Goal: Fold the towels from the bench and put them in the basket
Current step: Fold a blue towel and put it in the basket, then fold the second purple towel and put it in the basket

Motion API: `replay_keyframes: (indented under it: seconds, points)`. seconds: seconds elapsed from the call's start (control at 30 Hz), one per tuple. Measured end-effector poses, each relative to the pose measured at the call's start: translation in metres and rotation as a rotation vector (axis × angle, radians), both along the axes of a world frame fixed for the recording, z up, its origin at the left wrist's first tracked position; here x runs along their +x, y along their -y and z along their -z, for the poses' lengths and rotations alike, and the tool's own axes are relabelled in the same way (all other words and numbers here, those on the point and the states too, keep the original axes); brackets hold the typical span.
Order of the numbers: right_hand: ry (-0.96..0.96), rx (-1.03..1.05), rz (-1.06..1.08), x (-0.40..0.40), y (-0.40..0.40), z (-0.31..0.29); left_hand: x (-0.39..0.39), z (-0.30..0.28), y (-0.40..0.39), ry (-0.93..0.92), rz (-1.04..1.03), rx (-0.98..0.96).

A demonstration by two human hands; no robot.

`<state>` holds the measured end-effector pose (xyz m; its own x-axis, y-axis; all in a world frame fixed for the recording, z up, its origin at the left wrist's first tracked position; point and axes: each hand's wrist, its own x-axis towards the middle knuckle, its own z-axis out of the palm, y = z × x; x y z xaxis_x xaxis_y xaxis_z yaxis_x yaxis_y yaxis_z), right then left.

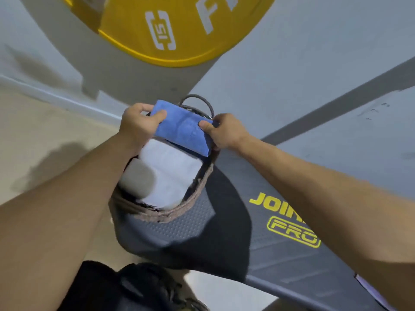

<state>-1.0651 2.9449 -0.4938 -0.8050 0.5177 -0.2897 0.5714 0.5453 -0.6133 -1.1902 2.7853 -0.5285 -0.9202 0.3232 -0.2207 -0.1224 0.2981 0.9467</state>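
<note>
Looking down from head height, the view takes in a pale grey wall (314,52) that meets a beige floor (45,135) at a light skirting strip. One dark padded bench (258,248) runs across the lower right, its textured top printed with yellow lettering. One yellow weight plate (179,30) with white markings leans against the wall at the top of the view, partly cut off by the frame edge. One woven basket (193,198) with a dark loop handle stands on the near end of the bench, its rim brown and frayed. Towels counted: three. One white folded towel (170,169) lies inside the basket, filling most of the opening; one grey folded towel (139,178) lies beside it against the left wall of the basket; one blue folded towel (183,127) is held over the far side of the basket, above the white one, and whether it touches the rim cannot be told. Both bare forearms reach forward from the lower corners. The left hand (137,125) grips the left end of the blue towel, thumb on top and fingers curled round the edge. The right hand (222,131) pinches the right end, thumb pressed on the upper face, fingers curled beneath. A dark garment shows at the bottom edge.
</note>
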Motion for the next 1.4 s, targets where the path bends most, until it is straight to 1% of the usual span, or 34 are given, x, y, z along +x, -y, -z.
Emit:
replay_keyframes:
  seconds: [0.1,0.2,0.3,0.33,0.4,0.47,0.5,0.57,0.7,0.8,0.9,0.93,1.0,1.03,1.07,1.1,1.17,1.2,1.27,1.33,1.4]
  points:
    - [-0.003,0.069,0.104,-0.013,-0.004,0.008,-0.005,0.014,-0.012,-0.142,-0.017,-0.121]
    - [-0.028,0.216,0.128,-0.013,0.002,0.020,-0.006,0.021,-0.022,-0.255,-0.032,-0.237]
    - [-0.169,0.438,-0.031,-0.003,0.010,0.029,-0.004,0.025,-0.028,-0.324,0.023,-0.309]
    - [-0.181,0.521,-0.109,-0.001,0.010,0.031,-0.005,0.026,-0.028,-0.332,0.039,-0.327]
    - [-0.103,0.638,-0.264,0.001,0.009,0.033,-0.007,0.027,-0.027,-0.338,0.049,-0.357]
    - [0.021,0.701,-0.385,0.000,0.009,0.035,-0.006,0.028,-0.027,-0.334,0.072,-0.392]
    - [0.052,0.726,-0.422,-0.001,0.010,0.037,-0.004,0.029,-0.029,-0.337,0.098,-0.416]
    - [0.059,0.776,-0.465,-0.004,0.011,0.038,-0.001,0.031,-0.030,-0.336,0.150,-0.462]
    - [0.069,0.837,-0.500,-0.007,0.015,0.034,-0.006,0.033,-0.029,-0.261,0.203,-0.527]
    - [0.096,0.852,-0.523,-0.006,0.015,0.033,-0.008,0.030,-0.028,-0.261,0.212,-0.545]
    - [0.071,0.812,-0.505,-0.004,0.016,0.032,-0.005,0.020,-0.027,-0.284,0.226,-0.638]
    - [0.046,0.806,-0.503,-0.003,0.017,0.033,-0.003,0.016,-0.026,-0.339,0.219,-0.662]
    - [0.018,0.784,-0.522,-0.001,0.017,0.035,0.002,0.011,-0.021,-0.564,0.218,-0.620]
    - [0.020,0.742,-0.520,0.000,0.017,0.037,0.004,0.012,-0.018,-0.677,0.260,-0.576]
    - [0.033,0.692,-0.509,0.000,0.016,0.038,0.004,0.015,-0.016,-0.738,0.346,-0.552]
    - [0.050,0.648,-0.497,-0.001,0.015,0.039,0.004,0.020,-0.014,-0.736,0.452,-0.554]
    - [0.068,0.598,-0.495,-0.003,0.014,0.039,0.005,0.030,-0.007,-0.608,0.590,-0.569]
    - [0.074,0.583,-0.504,-0.003,0.013,0.037,0.005,0.033,-0.004,-0.557,0.603,-0.536]
    - [0.071,0.547,-0.510,-0.001,0.011,0.029,0.006,0.032,-0.001,-0.528,0.599,-0.483]
    - [-0.001,0.505,-0.469,0.010,0.004,0.016,0.006,0.025,-0.003,-0.529,0.613,-0.541]
    - [-0.127,0.470,-0.389,0.032,-0.007,0.001,0.006,0.012,-0.009,-0.563,0.621,-0.666]
